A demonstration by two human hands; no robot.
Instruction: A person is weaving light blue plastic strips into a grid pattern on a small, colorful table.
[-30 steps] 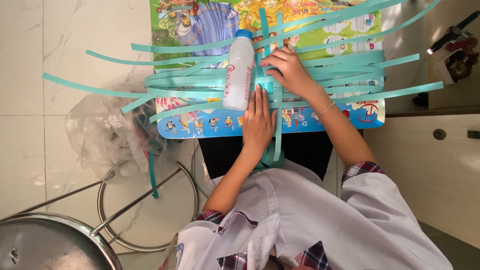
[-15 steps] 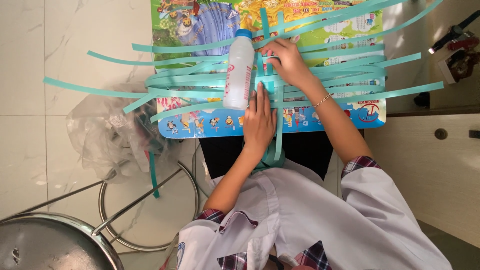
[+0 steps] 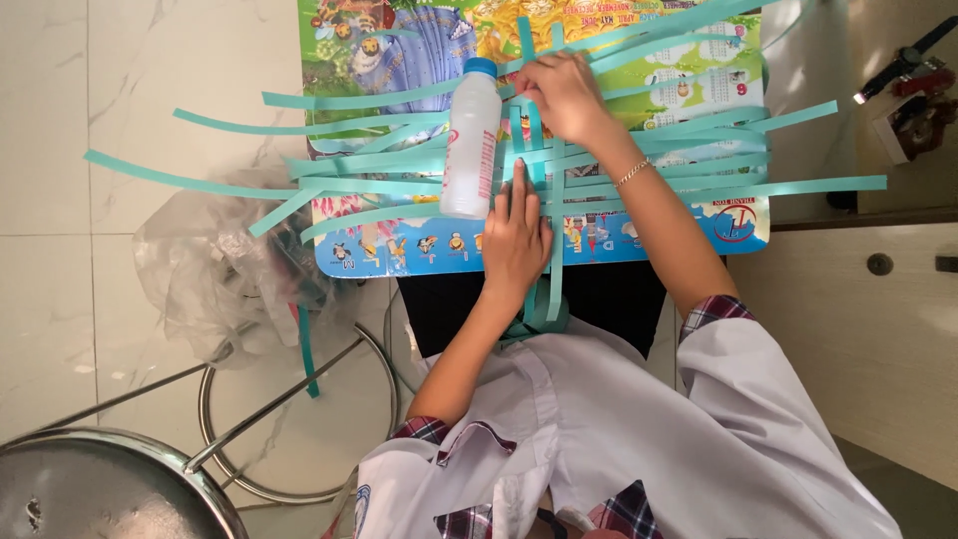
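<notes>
Pale marble-tile floor, seen from above. Far left: steel stool (image 3: 110, 489) at the bottom corner, crumpled clear plastic bag (image 3: 215, 274) just above it. Centre: colourful picture board (image 3: 419, 245) acts as the surface across the person's lap, covered by long teal paper strips (image 3: 200, 185) lying mostly crosswise, with a few running lengthwise through them. White plastic bottle (image 3: 471, 140) with blue cap lies on its side on the strips. Left hand (image 3: 514, 240) just right of the bottle, flat, fingers extended, pressing on the strips; grip open, nothing clasped. Right hand (image 3: 564, 95) further up the board, fingers curled onto the lengthwise strips; can't tell if it's actually pinching one. Wooden cabinet (image 3: 878, 299) at far right.
</notes>
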